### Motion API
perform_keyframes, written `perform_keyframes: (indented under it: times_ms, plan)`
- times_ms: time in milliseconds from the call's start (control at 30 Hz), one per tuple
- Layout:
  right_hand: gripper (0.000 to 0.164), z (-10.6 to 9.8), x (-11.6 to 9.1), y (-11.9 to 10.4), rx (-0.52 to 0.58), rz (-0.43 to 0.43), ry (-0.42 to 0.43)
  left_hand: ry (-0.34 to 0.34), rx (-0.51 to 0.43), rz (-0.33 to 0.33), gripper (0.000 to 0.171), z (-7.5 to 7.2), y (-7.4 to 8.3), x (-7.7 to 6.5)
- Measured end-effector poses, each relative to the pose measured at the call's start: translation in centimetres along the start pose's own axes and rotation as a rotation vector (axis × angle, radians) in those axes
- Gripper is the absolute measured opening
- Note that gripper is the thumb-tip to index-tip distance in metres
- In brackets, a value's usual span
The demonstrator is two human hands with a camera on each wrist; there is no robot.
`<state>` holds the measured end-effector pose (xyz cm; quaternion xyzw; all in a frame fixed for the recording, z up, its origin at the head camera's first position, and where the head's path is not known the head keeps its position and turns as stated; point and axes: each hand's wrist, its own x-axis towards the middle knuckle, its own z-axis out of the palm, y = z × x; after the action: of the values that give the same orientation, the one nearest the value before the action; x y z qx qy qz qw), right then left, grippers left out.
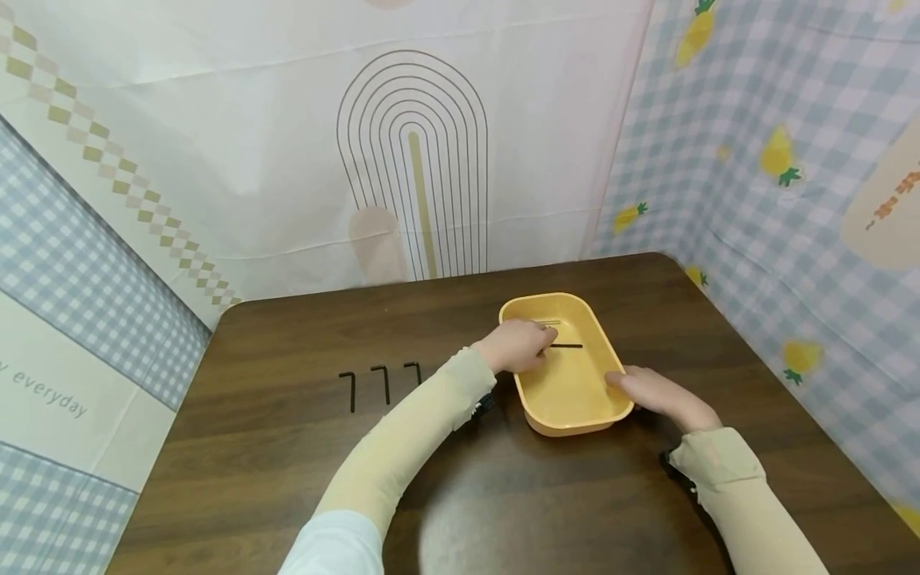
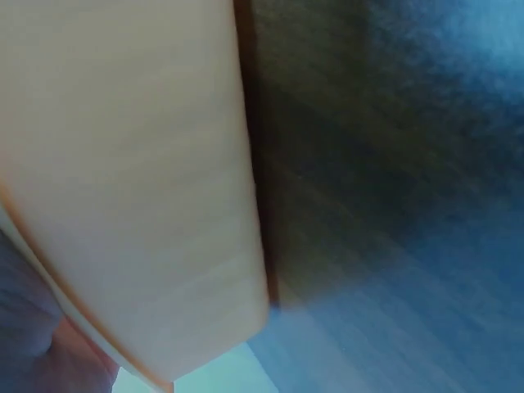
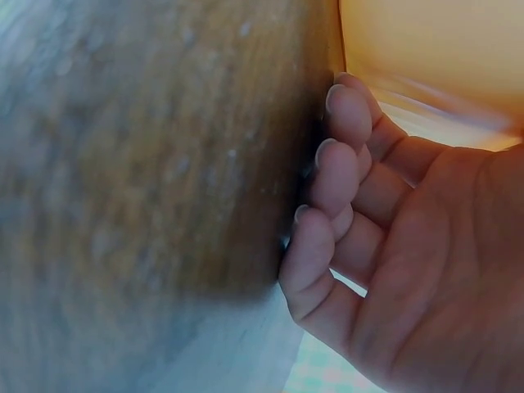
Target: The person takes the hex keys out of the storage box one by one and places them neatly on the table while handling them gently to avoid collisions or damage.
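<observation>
A yellow plastic tray sits on the right part of the table. My left hand reaches over its left rim, fingers curled down inside. A black hex key sticks out to the right from those fingertips. Just beyond it, a thin metallic-looking rod lies in the tray, partly covered by the hand. My right hand grips the tray's right wall, thumb over the rim; in the right wrist view its curled fingers are low along the outside, near the tabletop.
Several more black hex keys, among them one at the left and another beside it, lie in a row on the dark wooden table. My left forearm crosses close to the row's right end. Patterned cloth hangs behind the table.
</observation>
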<state>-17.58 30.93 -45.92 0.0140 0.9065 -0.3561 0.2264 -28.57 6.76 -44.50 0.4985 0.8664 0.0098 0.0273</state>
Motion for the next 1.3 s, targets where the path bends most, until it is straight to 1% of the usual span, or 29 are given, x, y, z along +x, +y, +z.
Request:
perform_keyframes:
  times_ms: [100, 267, 400, 433, 533, 567, 633, 667, 800, 867, 1000, 1167, 1300]
  plan:
    - [0.05, 0.0, 0.0, -0.1, 0.004, 0.003, -0.006, -0.003, -0.01, 0.003, 0.012, -0.1, -0.2, 0.0]
    - [0.049, -0.1, 0.0, 0.0, 0.009, 0.002, -0.016, 0.011, -0.026, -0.023, 0.015, -0.4, -0.4, 0.3]
    - [0.051, -0.3, 0.7, 0.8, 0.019, -0.013, -0.041, -0.001, -0.04, -0.039, 0.016, -0.9, -0.2, 0.4]
    - [0.052, -0.4, 1.1, 1.3, 0.021, -0.031, -0.052, -0.005, -0.045, -0.04, 0.016, -1.1, -0.1, 0.4]
    - [0.054, -0.4, 1.2, 1.4, 0.028, -0.034, -0.06, -0.01, -0.069, -0.042, 0.017, -1.6, 0.1, 0.3]
    - [0.053, -0.3, 1.0, 1.1, 0.031, -0.018, -0.055, -0.011, -0.082, -0.04, 0.018, -1.7, 0.2, 0.3]
    - [0.051, -0.2, 0.8, 0.8, 0.033, 0.002, -0.042, -0.01, -0.113, -0.027, 0.018, -2.2, 0.5, 0.2]
    - [0.05, -0.1, 0.5, 0.4, 0.033, 0.018, -0.034, -0.01, -0.129, -0.019, 0.018, -2.5, 0.7, 0.1]
    - [0.045, 0.0, 0.2, -0.1, 0.025, 0.019, -0.015, 0.007, -0.199, 0.026, 0.015, -4.0, 1.6, -0.1]
    - [0.043, 0.0, 0.2, -0.1, 0.026, 0.011, -0.011, 0.019, -0.21, 0.044, 0.014, -4.7, 2.1, 0.0]
    - [0.041, 0.0, 0.3, 0.0, 0.022, 0.003, -0.006, 0.043, -0.179, 0.07, 0.014, -5.6, 2.9, 0.0]
    - [0.042, 0.0, 0.3, 0.0, 0.028, 0.006, -0.008, 0.058, -0.146, 0.085, 0.012, -6.0, 3.4, 0.0]
    - [0.042, 0.1, 0.2, 0.0, 0.039, 0.007, -0.011, 0.074, -0.15, 0.102, 0.013, -6.3, 3.6, 0.0]
